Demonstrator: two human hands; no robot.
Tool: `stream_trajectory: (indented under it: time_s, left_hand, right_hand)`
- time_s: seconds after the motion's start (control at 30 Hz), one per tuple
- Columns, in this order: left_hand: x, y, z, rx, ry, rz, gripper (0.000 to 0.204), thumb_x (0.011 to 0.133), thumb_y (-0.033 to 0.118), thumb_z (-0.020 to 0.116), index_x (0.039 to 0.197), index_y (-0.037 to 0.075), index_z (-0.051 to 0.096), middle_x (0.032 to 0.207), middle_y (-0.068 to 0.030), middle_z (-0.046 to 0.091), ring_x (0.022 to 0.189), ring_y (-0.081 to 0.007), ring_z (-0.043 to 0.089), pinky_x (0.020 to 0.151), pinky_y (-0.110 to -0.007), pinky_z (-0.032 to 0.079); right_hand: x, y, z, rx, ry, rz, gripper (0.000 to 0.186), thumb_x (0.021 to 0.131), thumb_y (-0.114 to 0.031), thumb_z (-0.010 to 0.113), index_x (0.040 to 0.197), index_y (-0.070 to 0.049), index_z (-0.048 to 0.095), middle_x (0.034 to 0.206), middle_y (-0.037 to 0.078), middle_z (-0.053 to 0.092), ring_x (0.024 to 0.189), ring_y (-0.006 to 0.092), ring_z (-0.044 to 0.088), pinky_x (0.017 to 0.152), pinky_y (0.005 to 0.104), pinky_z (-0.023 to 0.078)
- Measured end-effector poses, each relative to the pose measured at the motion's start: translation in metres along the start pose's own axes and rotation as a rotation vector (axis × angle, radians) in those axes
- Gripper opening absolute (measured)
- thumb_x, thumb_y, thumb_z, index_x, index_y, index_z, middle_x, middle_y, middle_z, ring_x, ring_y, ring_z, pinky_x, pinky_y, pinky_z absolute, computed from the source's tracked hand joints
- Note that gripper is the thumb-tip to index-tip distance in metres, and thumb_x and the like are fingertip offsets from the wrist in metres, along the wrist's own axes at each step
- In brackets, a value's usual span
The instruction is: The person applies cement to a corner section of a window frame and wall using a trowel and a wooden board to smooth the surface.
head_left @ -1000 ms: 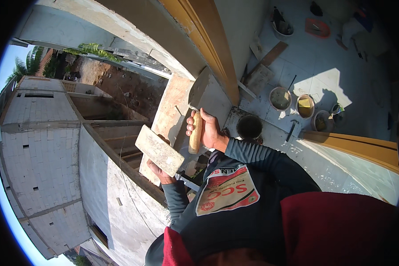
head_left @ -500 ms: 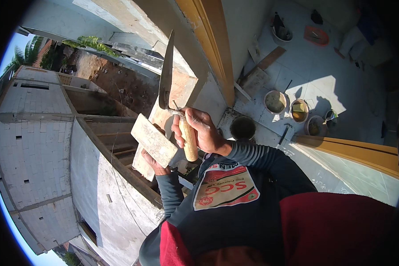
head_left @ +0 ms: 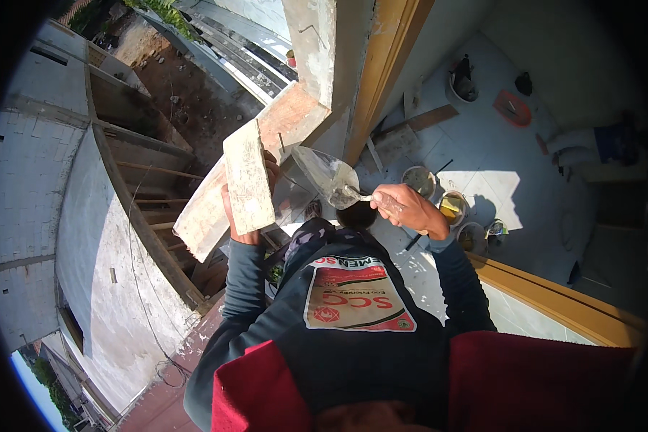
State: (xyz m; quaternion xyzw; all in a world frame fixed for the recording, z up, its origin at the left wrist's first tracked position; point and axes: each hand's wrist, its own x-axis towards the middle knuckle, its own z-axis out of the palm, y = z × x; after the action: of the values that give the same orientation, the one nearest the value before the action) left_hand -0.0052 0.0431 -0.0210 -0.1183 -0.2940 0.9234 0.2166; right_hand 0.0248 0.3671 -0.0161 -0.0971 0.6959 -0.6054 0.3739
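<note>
My left hand (head_left: 230, 216) is wrapped round a pale, rough rectangular board (head_left: 248, 176), which hides part of it. Just behind the board is a long, rough, reddish-beige ledge (head_left: 201, 216) with a nail-like rod (head_left: 281, 142) sticking up. My right hand (head_left: 410, 209), to the right of the board, grips a metal trowel (head_left: 324, 176); its handle is mostly hidden in my fingers, and its blade points up and left toward the ledge, over a dark bucket (head_left: 356, 216).
An orange door frame (head_left: 381, 57) borders a tiled room (head_left: 486, 144) holding several buckets (head_left: 450, 209), a red tray (head_left: 511, 108) and loose planks (head_left: 432, 119). A person (head_left: 605, 144) is at the far right. Left, beyond a concrete edge (head_left: 151, 252), lie a drop and pale block walls.
My right hand has moved rightward and tipped the trowel from upright to slanting up-left. The board in my left hand is raised and turned more upright. My view has shifted.
</note>
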Motion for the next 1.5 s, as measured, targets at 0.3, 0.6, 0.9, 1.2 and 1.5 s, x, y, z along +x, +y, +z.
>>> stream_trajectory:
  time_s: [0.3,0.6,0.9,1.2,1.5]
  left_hand:
    - [-0.02,0.031,0.01,0.365,-0.12,0.218,0.064,0.074,0.003,0.055,0.134,-0.004,0.035,0.119,-0.0188,0.044,0.114,-0.029,0.048,0.101,-0.043,0.042]
    - [-0.033,0.069,-0.017,0.625,0.137,0.452,0.053,0.082,0.017,0.044,0.129,-0.007,0.047,0.119,-0.0255,0.06,0.099,-0.0373,0.065,0.087,-0.05,0.053]
    - [-0.029,0.056,-0.012,0.694,0.089,0.332,0.049,0.083,0.013,0.043,0.126,-0.009,0.049,0.117,-0.0259,0.061,0.1,-0.0357,0.065,0.088,-0.05,0.053]
    - [0.033,0.002,-0.034,0.55,0.106,-0.051,0.041,0.083,0.008,0.045,0.12,-0.008,0.053,0.114,-0.0243,0.062,0.099,-0.0341,0.065,0.09,-0.047,0.052]
    - [0.06,-0.002,-0.041,0.543,0.008,-0.014,0.041,0.088,0.017,0.041,0.121,-0.005,0.053,0.115,-0.0209,0.063,0.099,-0.0333,0.065,0.089,-0.048,0.053]
  right_hand:
    - [-0.002,-0.043,0.002,-0.58,0.695,-0.194,0.025,0.084,-0.014,0.067,0.093,-0.002,0.047,0.075,0.02,0.059,0.073,0.0403,0.06,0.065,0.0444,0.046]
    - [0.029,-0.03,-0.001,-0.794,0.653,-0.104,0.025,0.084,-0.016,0.066,0.093,-0.001,0.048,0.08,0.024,0.061,0.079,0.0455,0.059,0.068,0.0489,0.045]
    - [0.027,-0.031,0.008,-0.829,0.625,-0.146,0.024,0.084,-0.015,0.067,0.091,0.0,0.049,0.073,0.021,0.06,0.071,0.0407,0.06,0.064,0.0417,0.047]
    - [0.008,-0.028,0.04,-0.556,0.747,-0.569,0.029,0.075,-0.009,0.077,0.091,-0.001,0.054,0.079,0.014,0.057,0.068,0.0299,0.059,0.062,0.0337,0.048]
    - [-0.035,0.02,0.027,-0.669,0.895,-0.565,0.027,0.072,-0.006,0.077,0.09,0.002,0.058,0.083,0.015,0.059,0.072,0.0333,0.061,0.064,0.0369,0.049]
